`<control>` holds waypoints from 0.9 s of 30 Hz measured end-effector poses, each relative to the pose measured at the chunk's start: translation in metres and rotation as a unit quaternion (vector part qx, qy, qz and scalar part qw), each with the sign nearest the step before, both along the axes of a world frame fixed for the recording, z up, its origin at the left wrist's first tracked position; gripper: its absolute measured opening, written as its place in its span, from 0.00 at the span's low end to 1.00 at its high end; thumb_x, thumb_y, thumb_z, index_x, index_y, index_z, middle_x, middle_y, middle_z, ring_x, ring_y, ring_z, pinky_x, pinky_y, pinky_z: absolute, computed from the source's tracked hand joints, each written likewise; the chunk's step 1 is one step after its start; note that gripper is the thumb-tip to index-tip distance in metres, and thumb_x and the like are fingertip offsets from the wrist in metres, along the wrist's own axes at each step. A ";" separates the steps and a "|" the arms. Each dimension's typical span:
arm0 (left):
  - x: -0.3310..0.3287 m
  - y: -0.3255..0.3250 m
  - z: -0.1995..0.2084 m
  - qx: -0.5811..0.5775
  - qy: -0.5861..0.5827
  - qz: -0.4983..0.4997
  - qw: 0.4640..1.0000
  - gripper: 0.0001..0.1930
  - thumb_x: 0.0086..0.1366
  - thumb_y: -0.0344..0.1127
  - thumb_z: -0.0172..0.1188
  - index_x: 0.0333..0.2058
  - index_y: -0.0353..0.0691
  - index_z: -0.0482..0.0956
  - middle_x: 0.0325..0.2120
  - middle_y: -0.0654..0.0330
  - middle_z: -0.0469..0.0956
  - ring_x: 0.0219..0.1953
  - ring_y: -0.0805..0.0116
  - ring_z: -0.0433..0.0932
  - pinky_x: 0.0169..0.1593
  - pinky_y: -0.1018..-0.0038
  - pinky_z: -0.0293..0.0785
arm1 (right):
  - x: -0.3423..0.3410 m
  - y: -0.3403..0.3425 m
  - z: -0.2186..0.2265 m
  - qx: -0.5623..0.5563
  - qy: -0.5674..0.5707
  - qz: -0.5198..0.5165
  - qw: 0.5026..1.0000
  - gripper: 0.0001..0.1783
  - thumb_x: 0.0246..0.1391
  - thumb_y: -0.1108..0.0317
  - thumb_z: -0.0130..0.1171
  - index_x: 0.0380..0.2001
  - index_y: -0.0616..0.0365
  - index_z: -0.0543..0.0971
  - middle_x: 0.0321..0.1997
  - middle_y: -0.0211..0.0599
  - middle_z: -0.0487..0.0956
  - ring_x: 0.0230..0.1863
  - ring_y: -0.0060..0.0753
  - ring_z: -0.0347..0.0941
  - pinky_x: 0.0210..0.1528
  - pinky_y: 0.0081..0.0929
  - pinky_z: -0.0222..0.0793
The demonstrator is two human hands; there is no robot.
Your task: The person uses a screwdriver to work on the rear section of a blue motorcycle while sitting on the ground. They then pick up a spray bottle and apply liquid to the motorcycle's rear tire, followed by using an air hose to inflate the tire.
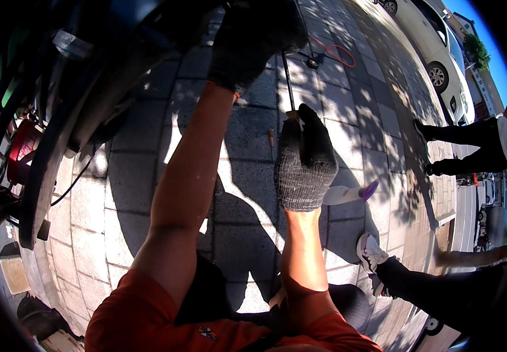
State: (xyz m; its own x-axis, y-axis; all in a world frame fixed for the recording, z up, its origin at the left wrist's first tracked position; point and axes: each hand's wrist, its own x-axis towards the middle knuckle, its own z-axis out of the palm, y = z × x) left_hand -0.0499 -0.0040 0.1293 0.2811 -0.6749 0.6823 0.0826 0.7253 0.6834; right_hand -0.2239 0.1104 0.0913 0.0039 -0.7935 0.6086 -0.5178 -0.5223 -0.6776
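Note:
My right hand (308,161), in a grey knit work glove, is closed around the lower end of a thin dark rod (288,82). A small tan piece (293,115) shows at its fingertips, where the rod meets the glove. Up at the top edge, my left hand (253,47) wears a dark glove and sits in deep shade by the rod's upper end. Its fingers are lost in the dark, and whether it touches the rod cannot be made out. A short brown stick-like piece (271,138) lies on the paving just left of my right hand.
Dark vehicle parts and a red wheel-like part (24,152) fill the left. A white bottle with a purple cap (353,192) lies on the paving (247,193). An orange hose (347,56) lies ahead. Two people stand at right, one sneaker (372,252) close by. A white car (432,53) is parked beyond.

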 end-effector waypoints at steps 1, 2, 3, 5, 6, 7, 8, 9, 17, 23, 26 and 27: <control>0.000 0.003 0.004 0.002 -0.008 0.021 1.000 0.30 0.55 0.30 0.77 0.56 0.38 0.74 0.51 0.60 0.80 0.50 0.66 0.80 0.58 0.65 0.79 | 0.001 0.002 0.006 0.015 0.009 0.000 1.000 0.19 0.61 0.65 0.63 0.53 0.61 0.81 0.47 0.47 0.85 0.47 0.36 0.85 0.51 0.30 0.78; 0.001 0.004 0.005 0.005 -0.015 0.042 0.999 0.30 0.54 0.30 0.78 0.55 0.38 0.75 0.50 0.60 0.80 0.50 0.66 0.80 0.57 0.65 0.79 | 0.002 0.004 0.011 0.031 0.018 -0.001 0.999 0.19 0.61 0.65 0.63 0.53 0.61 0.81 0.49 0.49 0.85 0.48 0.36 0.84 0.52 0.30 0.77; 0.000 0.004 0.005 -0.008 -0.001 0.047 0.999 0.30 0.54 0.30 0.78 0.55 0.38 0.75 0.50 0.59 0.80 0.50 0.66 0.80 0.57 0.65 0.79 | 0.006 0.006 0.014 0.073 -0.030 -0.011 0.997 0.18 0.60 0.67 0.64 0.52 0.61 0.82 0.48 0.48 0.85 0.49 0.36 0.84 0.53 0.30 0.77; -0.003 0.002 0.004 -0.032 0.029 0.058 0.997 0.31 0.53 0.29 0.78 0.55 0.38 0.75 0.50 0.58 0.80 0.50 0.65 0.80 0.56 0.64 0.80 | 0.004 0.005 0.013 0.065 -0.050 0.008 0.997 0.18 0.60 0.67 0.64 0.52 0.62 0.82 0.47 0.46 0.85 0.47 0.34 0.84 0.51 0.29 0.77; -0.002 0.001 0.003 -0.040 0.022 0.070 0.997 0.31 0.53 0.29 0.78 0.54 0.37 0.75 0.50 0.58 0.80 0.50 0.65 0.80 0.56 0.64 0.80 | 0.004 0.004 0.012 0.062 -0.063 0.019 0.996 0.18 0.60 0.68 0.65 0.52 0.62 0.82 0.47 0.46 0.86 0.46 0.34 0.84 0.50 0.28 0.78; 0.000 -0.002 0.002 -0.047 0.015 0.081 0.995 0.31 0.53 0.29 0.78 0.54 0.37 0.75 0.50 0.58 0.80 0.50 0.65 0.80 0.56 0.64 0.80 | 0.005 0.003 0.011 0.070 -0.067 0.020 0.995 0.18 0.60 0.67 0.65 0.52 0.62 0.82 0.46 0.45 0.86 0.45 0.33 0.84 0.50 0.28 0.78; 0.001 -0.004 0.001 -0.055 0.008 0.093 0.994 0.30 0.53 0.28 0.78 0.54 0.37 0.75 0.50 0.57 0.80 0.50 0.65 0.80 0.55 0.64 0.80 | 0.007 0.001 0.010 0.078 -0.072 0.022 0.994 0.19 0.60 0.67 0.65 0.52 0.63 0.81 0.45 0.45 0.86 0.44 0.33 0.84 0.49 0.29 0.78; 0.002 -0.006 -0.002 -0.054 0.009 0.079 0.995 0.31 0.53 0.28 0.78 0.55 0.37 0.75 0.50 0.57 0.80 0.50 0.65 0.80 0.55 0.64 0.80 | 0.008 0.000 0.008 0.086 -0.077 0.024 0.993 0.19 0.60 0.67 0.65 0.52 0.63 0.81 0.44 0.44 0.86 0.42 0.33 0.84 0.48 0.29 0.78; -0.001 -0.006 0.002 -0.060 0.008 0.055 0.997 0.30 0.57 0.28 0.74 0.58 0.39 0.72 0.53 0.57 0.78 0.52 0.63 0.78 0.58 0.63 0.78 | -0.004 -0.011 -0.008 0.192 -0.260 0.167 0.931 0.20 0.64 0.66 0.60 0.55 0.65 0.77 0.35 0.39 0.81 0.29 0.25 0.76 0.29 0.19 0.71; 0.003 -0.007 0.002 -0.064 0.004 0.046 0.997 0.28 0.63 0.31 0.68 0.61 0.41 0.70 0.56 0.56 0.76 0.57 0.60 0.76 0.61 0.58 0.77 | -0.019 -0.020 -0.025 0.352 -0.487 0.342 0.722 0.19 0.65 0.66 0.58 0.54 0.68 0.76 0.34 0.42 0.80 0.29 0.27 0.77 0.33 0.19 0.74; 0.004 -0.007 0.000 -0.062 -0.008 0.047 0.997 0.27 0.66 0.33 0.65 0.62 0.42 0.69 0.58 0.55 0.75 0.59 0.58 0.74 0.62 0.56 0.76 | -0.003 -0.010 -0.017 0.106 -0.057 0.157 0.980 0.19 0.72 0.62 0.47 0.59 0.58 0.74 0.27 0.37 0.75 0.17 0.25 0.69 0.21 0.18 0.65; 0.004 -0.008 -0.001 -0.063 -0.011 0.047 0.997 0.26 0.67 0.33 0.64 0.63 0.42 0.69 0.59 0.54 0.74 0.60 0.58 0.74 0.62 0.55 0.76 | -0.005 -0.010 -0.011 0.193 -0.073 0.157 0.966 0.19 0.73 0.61 0.44 0.60 0.56 0.73 0.26 0.37 0.75 0.15 0.25 0.66 0.18 0.19 0.63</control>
State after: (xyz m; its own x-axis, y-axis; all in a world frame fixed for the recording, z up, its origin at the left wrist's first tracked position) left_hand -0.0462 -0.0123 0.1285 0.3231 -0.5550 0.7665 -0.0027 0.8095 0.5872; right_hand -0.2290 0.1008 0.0804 0.2173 -0.9349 0.2807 -0.2601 -0.3326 -0.9065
